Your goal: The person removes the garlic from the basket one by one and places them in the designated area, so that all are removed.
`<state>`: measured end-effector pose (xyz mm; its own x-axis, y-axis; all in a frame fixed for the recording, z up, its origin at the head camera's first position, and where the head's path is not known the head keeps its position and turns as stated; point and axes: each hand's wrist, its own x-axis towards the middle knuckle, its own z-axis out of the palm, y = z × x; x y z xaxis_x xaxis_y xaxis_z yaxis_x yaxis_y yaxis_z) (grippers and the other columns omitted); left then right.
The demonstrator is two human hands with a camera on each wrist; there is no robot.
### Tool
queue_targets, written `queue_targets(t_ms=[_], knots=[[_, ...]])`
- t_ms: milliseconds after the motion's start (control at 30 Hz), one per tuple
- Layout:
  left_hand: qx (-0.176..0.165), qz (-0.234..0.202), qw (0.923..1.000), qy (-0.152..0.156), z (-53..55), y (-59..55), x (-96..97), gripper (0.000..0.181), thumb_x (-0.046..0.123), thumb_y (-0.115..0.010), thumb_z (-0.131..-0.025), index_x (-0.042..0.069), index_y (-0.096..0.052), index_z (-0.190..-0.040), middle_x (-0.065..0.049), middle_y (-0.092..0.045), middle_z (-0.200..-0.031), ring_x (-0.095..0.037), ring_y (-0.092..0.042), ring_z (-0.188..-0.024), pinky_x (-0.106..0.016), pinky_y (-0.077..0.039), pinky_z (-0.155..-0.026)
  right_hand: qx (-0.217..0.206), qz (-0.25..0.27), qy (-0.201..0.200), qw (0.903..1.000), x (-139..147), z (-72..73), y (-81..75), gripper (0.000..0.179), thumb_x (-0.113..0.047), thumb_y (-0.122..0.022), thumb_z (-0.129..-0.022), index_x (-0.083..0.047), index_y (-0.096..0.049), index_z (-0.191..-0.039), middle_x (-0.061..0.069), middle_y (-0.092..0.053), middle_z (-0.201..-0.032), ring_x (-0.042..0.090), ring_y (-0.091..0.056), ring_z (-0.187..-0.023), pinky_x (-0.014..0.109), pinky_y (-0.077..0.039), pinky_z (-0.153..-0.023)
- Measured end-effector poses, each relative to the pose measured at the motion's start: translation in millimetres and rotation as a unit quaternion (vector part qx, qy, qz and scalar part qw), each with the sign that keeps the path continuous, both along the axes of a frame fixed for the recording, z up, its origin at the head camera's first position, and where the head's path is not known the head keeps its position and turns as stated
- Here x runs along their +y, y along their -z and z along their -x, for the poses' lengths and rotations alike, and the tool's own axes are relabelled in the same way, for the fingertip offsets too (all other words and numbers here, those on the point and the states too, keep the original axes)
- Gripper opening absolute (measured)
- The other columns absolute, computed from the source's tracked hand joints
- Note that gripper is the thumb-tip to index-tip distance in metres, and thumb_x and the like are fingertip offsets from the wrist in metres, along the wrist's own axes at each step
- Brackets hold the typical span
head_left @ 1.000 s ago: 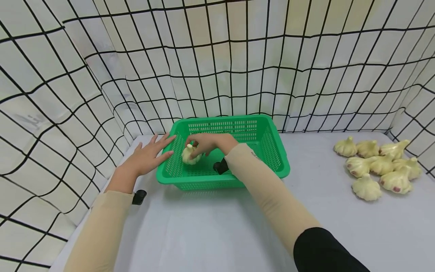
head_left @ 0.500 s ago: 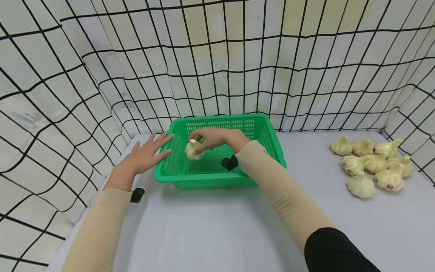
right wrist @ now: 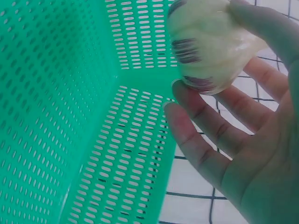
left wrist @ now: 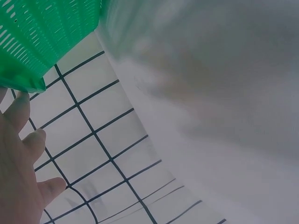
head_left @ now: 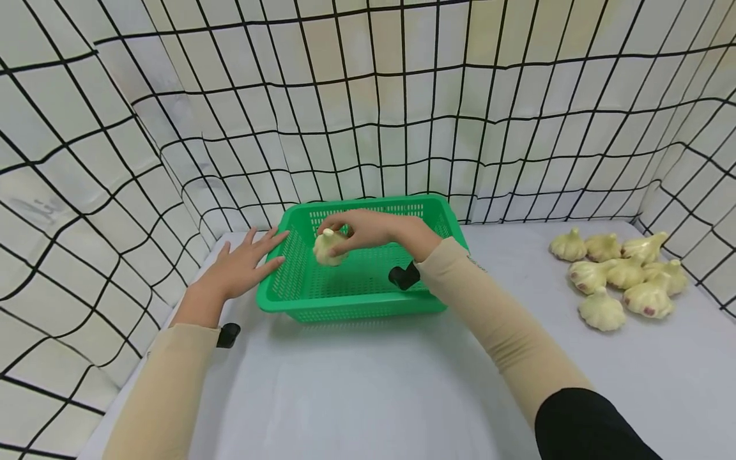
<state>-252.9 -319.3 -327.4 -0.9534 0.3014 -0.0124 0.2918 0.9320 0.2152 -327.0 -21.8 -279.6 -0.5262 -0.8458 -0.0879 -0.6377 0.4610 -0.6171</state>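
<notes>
My right hand (head_left: 368, 229) pinches a pale garlic bulb (head_left: 330, 248) between thumb and fingers, above the floor of a green plastic basket (head_left: 356, 305). Purple streaks mark the bulb (right wrist: 210, 46) in the right wrist view, where the thumb lies on one side and fingertips on the other. At the basket's left rim my left hand (head_left: 238, 268) lies with fingers spread and straight, fingertips touching the rim. The left wrist view has the left hand's fingers (left wrist: 19, 112) beside the basket's outer edge (left wrist: 37, 84).
Several garlic bulbs (head_left: 627, 271) lie in a cluster on the white table (head_left: 356, 390) at the right. Black netting (head_left: 397, 121) over white walls stands behind the basket and along both sides. A black wrist camera (head_left: 404, 276) on the right arm hangs over the basket.
My right hand has lifted the garlic bulb from low in the basket and drawn it slightly right. The left hand stays at the rim. The whole head view has shifted a little.
</notes>
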Motion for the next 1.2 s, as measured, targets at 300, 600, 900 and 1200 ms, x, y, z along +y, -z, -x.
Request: queue_targets(t_ms=[300, 600, 900, 1200], knots=[[-0.004, -0.006, 1.0000, -0.002, 2.4, 2.3, -0.8, 0.069, 0.053, -0.039, -0.108, 0.020, -0.019, -0.166, -0.015, -0.013, -0.170, -0.046, 0.002, -0.154, -0.078, 0.005, -0.112, 0.019, 0.015, -0.010, 0.9997, 22, -12.4, -7.3, 0.050, -0.031, -0.071, -0.099, -0.019, -0.057, -0.144, -0.003, -0.059, -0.137, 0.020, -0.059, -0.116, 0.033, -0.051, -0.094], [-0.007, -0.007, 0.9999, -0.003, 2.7, 0.9, -0.4, 0.070, 0.053, -0.039, -0.108, 0.020, -0.018, -0.166, -0.014, -0.011, -0.171, -0.045, 0.003, -0.154, -0.077, 0.006, -0.112, 0.037, 0.019, -0.013, 0.9991, 45, -21.1, -16.2, 0.051, -0.035, -0.072, -0.098, -0.022, -0.057, -0.145, -0.006, -0.059, -0.135, 0.020, -0.058, -0.117, 0.037, -0.051, -0.093], [-0.013, -0.014, 0.9998, 0.003, 1.1, -0.7, -1.7, 0.071, 0.053, -0.040, -0.108, 0.020, -0.018, -0.166, -0.012, -0.009, -0.171, -0.045, 0.004, -0.154, -0.077, 0.007, -0.112, 0.040, 0.032, -0.002, 0.9987, 79, -33.0, -12.9, 0.049, -0.029, -0.074, -0.097, -0.020, -0.060, -0.143, -0.004, -0.063, -0.128, 0.020, -0.061, -0.107, 0.036, -0.054, -0.084], [-0.012, -0.017, 0.9998, 0.004, 2.1, 1.5, -0.7, 0.071, 0.054, -0.040, -0.108, 0.020, -0.018, -0.166, -0.014, -0.011, -0.171, -0.045, 0.004, -0.154, -0.077, 0.007, -0.112, 0.047, 0.033, 0.032, 0.9979, 116, -39.8, -18.5, 0.049, -0.028, -0.076, -0.096, -0.020, -0.061, -0.142, -0.001, -0.063, -0.125, 0.021, -0.062, -0.102, 0.037, -0.055, -0.086]])
